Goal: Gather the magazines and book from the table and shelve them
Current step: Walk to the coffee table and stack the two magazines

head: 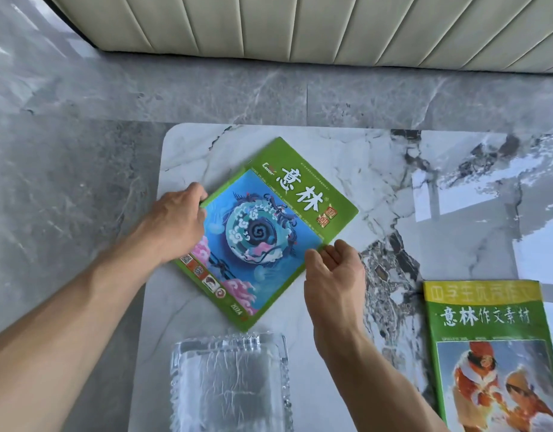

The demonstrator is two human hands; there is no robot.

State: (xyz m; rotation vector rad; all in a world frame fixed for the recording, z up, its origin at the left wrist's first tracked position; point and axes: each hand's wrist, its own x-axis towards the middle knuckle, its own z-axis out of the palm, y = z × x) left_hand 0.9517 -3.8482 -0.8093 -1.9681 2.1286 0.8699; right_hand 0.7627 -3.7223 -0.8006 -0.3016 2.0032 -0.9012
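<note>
A green magazine [269, 226] with a blue swirl picture lies tilted on the marble table [393, 188], and a second green edge shows under its top corner. My left hand [175, 226] curls over its left edge, fingers on the spine. My right hand [334, 272] touches its right edge with thumb and fingertips, fingers spread. Another green magazine [493, 353] with a yellow top band and an orange figure lies flat at the table's near right, apart from both hands.
A clear glass tray [231, 385] stands at the table's near edge, just below the tilted magazine. Grey stone floor [66, 182] lies left of the table. A cream ribbed sofa [331, 26] runs along the far side.
</note>
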